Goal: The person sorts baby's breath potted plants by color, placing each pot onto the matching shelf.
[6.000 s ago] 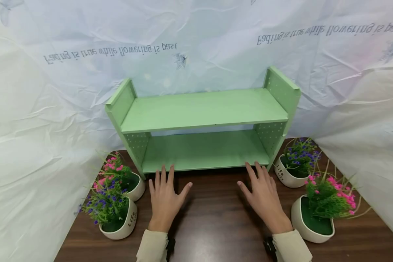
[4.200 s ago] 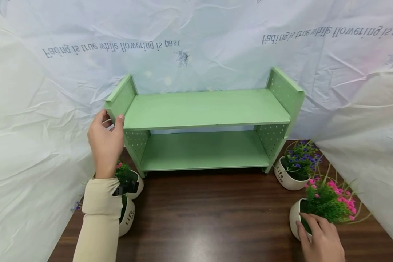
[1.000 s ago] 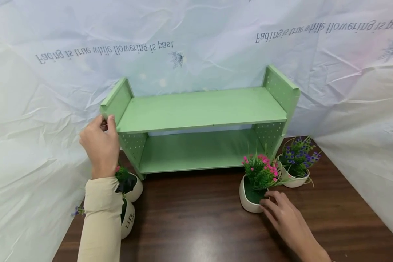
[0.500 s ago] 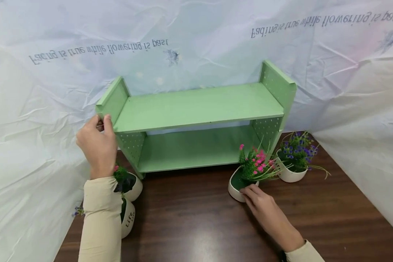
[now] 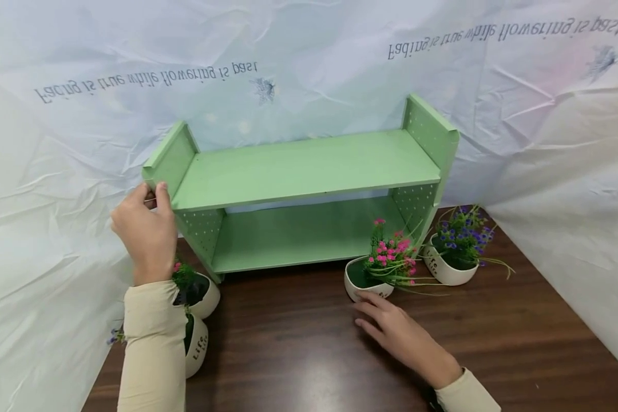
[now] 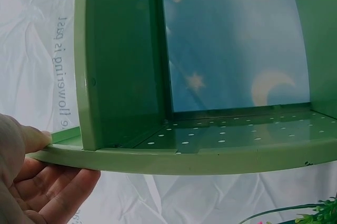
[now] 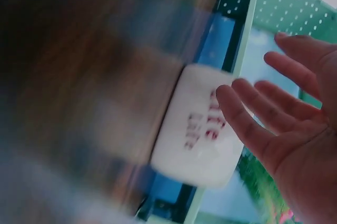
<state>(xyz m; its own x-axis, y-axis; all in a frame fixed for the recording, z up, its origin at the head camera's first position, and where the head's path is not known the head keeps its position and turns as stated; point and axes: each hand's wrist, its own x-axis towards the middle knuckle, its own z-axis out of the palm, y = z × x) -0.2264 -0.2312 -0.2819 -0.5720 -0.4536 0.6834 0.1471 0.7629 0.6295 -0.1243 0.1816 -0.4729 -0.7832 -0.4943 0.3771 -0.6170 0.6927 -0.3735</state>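
My left hand (image 5: 146,232) pinches the front edge of the left side panel on a green two-tier shelf (image 5: 309,169). In the left wrist view, the thumb (image 6: 36,139) lies above that edge and the curled fingers (image 6: 58,187) below it. Before the shelf's right half stands a white pot (image 5: 351,284) of pink artificial flowers (image 5: 391,254), marked "Life". Just in front of it is my right hand (image 5: 399,337), fingers extended. The right wrist view shows those fingers (image 7: 247,103) spread close to the pot's wall; whether they touch it I cannot tell.
A white pot with purple flowers (image 5: 460,234) stands at the shelf's right foot. Two more white pots (image 5: 201,346) stand at the left, partly hidden by my left sleeve (image 5: 151,349). A pale printed cloth (image 5: 309,46) hangs behind the brown table (image 5: 288,355).
The pink-flower pot slid left across the table in my right hand and turned; its lettering now faces front. My right fingers have released it. My left hand keeps its grip on the shelf panel.
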